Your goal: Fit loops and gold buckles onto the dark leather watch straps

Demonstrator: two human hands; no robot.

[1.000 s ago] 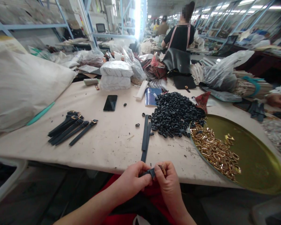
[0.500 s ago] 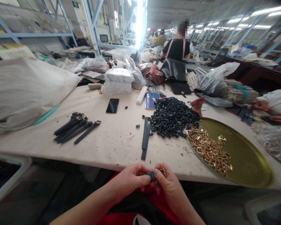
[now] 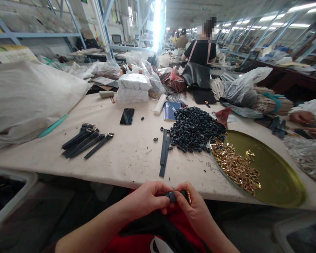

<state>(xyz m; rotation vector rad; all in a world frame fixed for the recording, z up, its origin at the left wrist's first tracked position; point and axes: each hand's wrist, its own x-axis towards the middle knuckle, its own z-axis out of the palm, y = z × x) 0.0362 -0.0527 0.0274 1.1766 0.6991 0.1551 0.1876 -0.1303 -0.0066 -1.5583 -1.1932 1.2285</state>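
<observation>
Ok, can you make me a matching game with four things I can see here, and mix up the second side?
Things:
1. phone
2. heap of gold buckles
3. left hand
4. heap of dark loops

Where or how:
A. gripping a dark strap piece
B. on the table, just right of two plain straps
C. lying flat, dark screen up
D. on the round tray

Pairs: 1-C, 2-D, 3-A, 4-B
</observation>
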